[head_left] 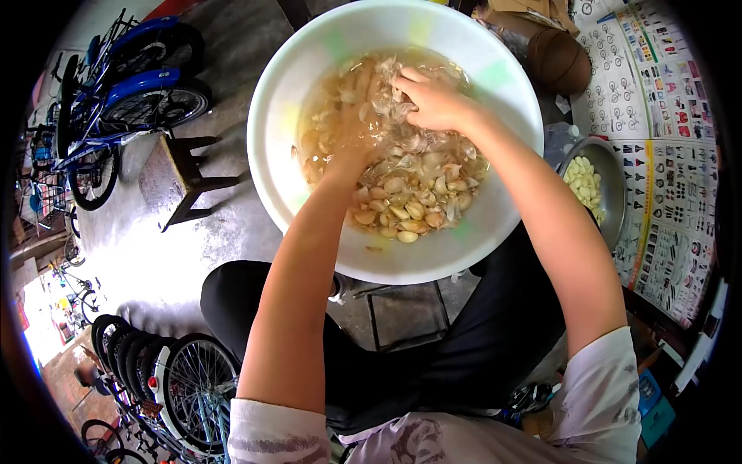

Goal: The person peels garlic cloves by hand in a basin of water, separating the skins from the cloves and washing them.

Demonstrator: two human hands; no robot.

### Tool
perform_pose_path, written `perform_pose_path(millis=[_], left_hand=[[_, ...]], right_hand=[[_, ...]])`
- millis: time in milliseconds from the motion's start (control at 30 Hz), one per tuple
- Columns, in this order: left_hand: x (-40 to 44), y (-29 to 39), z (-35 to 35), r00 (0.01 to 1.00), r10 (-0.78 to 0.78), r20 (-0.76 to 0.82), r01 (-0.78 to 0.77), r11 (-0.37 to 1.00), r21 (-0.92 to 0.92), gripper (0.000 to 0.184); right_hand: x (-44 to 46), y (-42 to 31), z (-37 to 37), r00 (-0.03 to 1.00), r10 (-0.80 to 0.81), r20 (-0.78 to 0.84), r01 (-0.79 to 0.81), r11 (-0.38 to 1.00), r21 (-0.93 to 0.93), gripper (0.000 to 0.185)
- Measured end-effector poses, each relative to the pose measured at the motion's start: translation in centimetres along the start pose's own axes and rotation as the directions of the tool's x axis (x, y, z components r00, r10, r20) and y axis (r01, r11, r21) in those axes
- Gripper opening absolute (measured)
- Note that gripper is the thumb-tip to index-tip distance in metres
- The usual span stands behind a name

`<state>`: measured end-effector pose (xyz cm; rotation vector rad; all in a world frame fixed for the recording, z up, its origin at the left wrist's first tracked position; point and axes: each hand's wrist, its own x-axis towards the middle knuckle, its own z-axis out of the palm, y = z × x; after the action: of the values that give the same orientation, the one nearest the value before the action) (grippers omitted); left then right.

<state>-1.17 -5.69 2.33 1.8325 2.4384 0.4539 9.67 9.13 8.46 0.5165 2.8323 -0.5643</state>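
A wide white plastic basin [270, 147] holds cloudy brownish water with garlic cloves [413, 210] and loose papery garlic skins [394, 104]. My left hand [359, 141] is sunk in the water on the basin's left side, its fingers hidden by the murk. At the far side of the basin, my right hand [437, 102] reaches in from the right, its fingers curled round a wet clump of skins. Unpeeled and partly peeled cloves gather at the near side, below both hands.
To the right, a metal bowl [614, 174] contains peeled garlic cloves [583, 185], beside a printed sheet [665, 201] with bicycle pictures. A small wooden stool [166, 174] stands left of the basin. Blue bicycles [131, 97] are parked beyond it, with more wheels [197, 394] at lower left.
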Motion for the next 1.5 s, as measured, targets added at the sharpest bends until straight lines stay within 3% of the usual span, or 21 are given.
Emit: perform_pose_path(millis=[33, 67, 167, 200, 233, 300, 333, 367, 433, 467, 567, 600, 667, 800, 900, 1033, 1200, 1300, 1400, 1467, 1500], left_hand=[[0.6, -0.1, -0.2, 0.999, -0.011, -0.051, 0.004, 0.992, -0.123, 0.063], [0.9, -0.2, -0.4, 0.995, -0.027, -0.097, 0.003, 0.97, -0.244, 0.07], [0.7, -1.1, 1.1, 0.994, -0.033, -0.106, 0.002, 0.96, -0.281, 0.071], [0.8, -1.1, 0.6, 0.993, -0.036, -0.113, 0.003, 0.96, -0.28, 0.071], [0.7, -0.9, 0.0, 0.996, -0.075, -0.052, 0.056, 0.952, -0.299, 0.071], [0.4, -0.5, -0.7, 0.994, -0.112, 0.01, 0.109, 0.943, -0.315, 0.071], [0.2, -0.3, -0.8, 0.99, -0.137, 0.037, 0.141, 0.939, -0.314, 0.07], [0.2, -0.3, -0.9, 0.985, -0.162, 0.066, 0.174, 0.934, -0.312, 0.07], [0.2, -0.5, -0.9, 0.964, -0.221, 0.148, 0.263, 0.869, -0.419, 0.068], [0.2, -0.6, -0.9, 0.934, -0.266, 0.236, 0.353, 0.784, -0.51, 0.066], [0.5, -0.7, -1.3, 0.961, -0.222, 0.167, 0.277, 0.779, -0.562, 0.061], [0.6, -0.8, -1.0, 0.961, -0.221, 0.169, 0.277, 0.782, -0.559, 0.061], [0.7, -1.1, -0.2, 0.974, -0.21, 0.082, 0.222, 0.835, -0.503, 0.061], [0.6, -0.9, -0.3, 0.964, -0.245, 0.107, 0.266, 0.852, -0.451, 0.064], [0.9, -1.1, 0.3, 0.961, -0.269, 0.063, 0.259, 0.801, -0.54, 0.065], [1.1, -1.1, 0.1, 0.965, -0.261, 0.03, 0.217, 0.727, -0.652, 0.067], [1.2, -1.1, 0.2, 0.972, -0.224, -0.077, 0.105, 0.698, -0.709, 0.065], [1.2, -1.5, 0.1, 0.971, -0.232, -0.066, 0.126, 0.721, -0.681, 0.064], [1.1, -1.4, -0.6, 0.974, -0.222, -0.046, 0.108, 0.629, -0.77, 0.063], [1.4, -1.1, -1.0, 0.965, -0.262, 0.012, 0.176, 0.614, -0.77, 0.062], [1.6, -0.9, -1.5, 0.951, -0.301, 0.073, 0.247, 0.593, -0.767, 0.061]], right_hand=[[-0.4, -0.6, -0.7, 0.994, 0.064, 0.084, -0.057, 0.995, -0.081, 0.06], [-1.3, -0.6, -0.6, 0.997, -0.025, -0.067, 0.014, 0.987, -0.161, 0.054], [-2.1, -2.8, -0.6, 0.974, 0.033, -0.224, -0.069, 0.986, -0.154, 0.032], [-2.2, -3.3, 0.3, 0.925, -0.043, -0.377, -0.032, 0.981, -0.192, 0.02], [-2.3, -4.1, 0.5, 0.924, -0.048, -0.379, -0.029, 0.98, -0.196, 0.02], [-2.6, -5.3, 1.1, 0.928, 0.03, -0.372, 0.021, 0.991, 0.133, 0.011], [-2.1, -4.9, 2.5, 0.88, -0.063, -0.471, 0.178, 0.963, 0.203, 0.007], [-1.8, -4.4, 3.9, 0.88, -0.063, -0.471, 0.178, 0.963, 0.204, 0.007], [-1.7, -4.6, 4.2, 0.941, 0.116, -0.316, 0.094, 0.81, 0.579, 0.005], [-1.4, -4.3, 4.0, 0.949, 0.188, -0.253, 0.027, 0.752, 0.659, 0.004], [-1.0, -4.0, 5.4, 0.953, 0.185, -0.241, 0.057, 0.67, 0.74, 0.01], [-1.0, -4.0, 5.9, 0.963, 0.189, -0.191, -0.001, 0.713, 0.701, 0.016], [-0.5, -4.5, 7.3, 0.926, 0.249, -0.284, 0.004, 0.744, 0.668, 0.015], [-0.1, -5.8, 7.9, 0.869, 0.278, -0.409, -0.028, 0.854, 0.52, 0.01], [0.6, -6.4, 8.5, 0.858, 0.341, -0.384, -0.175, 0.897, 0.406, 0.013], [1.1, -6.8, 8.9, 0.825, 0.403, -0.397, -0.18, 0.852, 0.492, 0.028], [1.3, -6.9, 8.8, 0.843, 0.374, -0.387, -0.17, 0.867, 0.468, 0.026], [0.7, -6.9, 7.7, 0.837, 0.287, -0.465, -0.032, 0.876, 0.482, 0.023], [0.7, -6.5, 6.6, 0.875, 0.142, -0.463, 0.016, 0.947, 0.321, 0.02], [0.8, -6.2, 5.2, 0.979, 0.091, -0.183, -0.045, 0.97, 0.24, 0.017], [1.0, -5.8, 5.0, 0.979, 0.087, -0.183, -0.042, 0.97, 0.241, 0.017]])
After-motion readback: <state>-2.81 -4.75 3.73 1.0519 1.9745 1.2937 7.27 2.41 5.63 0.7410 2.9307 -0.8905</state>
